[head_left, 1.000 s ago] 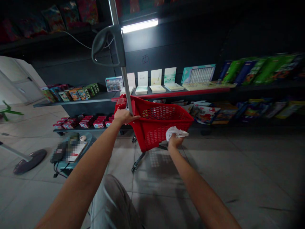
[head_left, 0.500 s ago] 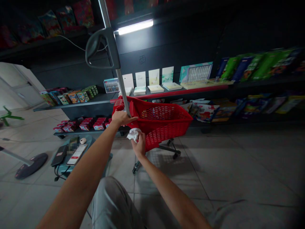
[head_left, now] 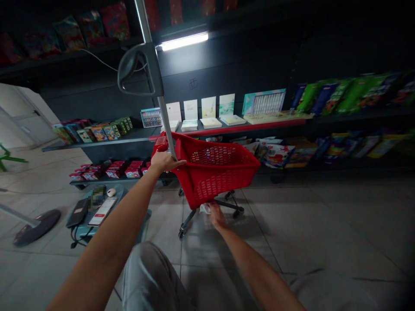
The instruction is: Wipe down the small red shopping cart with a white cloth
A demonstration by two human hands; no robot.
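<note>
Evidently, the back end of a red cart [head_left: 214,172] is grasped by the left hand [head_left: 163,161] near the center of the frame, close to the foot of a metal pole [head_left: 164,123]. A crumpled white cloth [head_left: 204,209] is gripped in the right hand [head_left: 215,214], which is held just below the cart's underside, at lower center; whether the cart is touched there cannot be told. A grey looped handle [head_left: 157,71] is fixed to the pole, at upper left. A phone [head_left: 103,211] is laid on a blue-grey stool [head_left: 121,191] at lower left. Behind the cart, booklets [head_left: 209,108] are propped on a dark shelf [head_left: 138,133], green and blue packets [head_left: 340,96] are lined up at right, and a lit tube lamp [head_left: 184,41] is mounted at top center.
</note>
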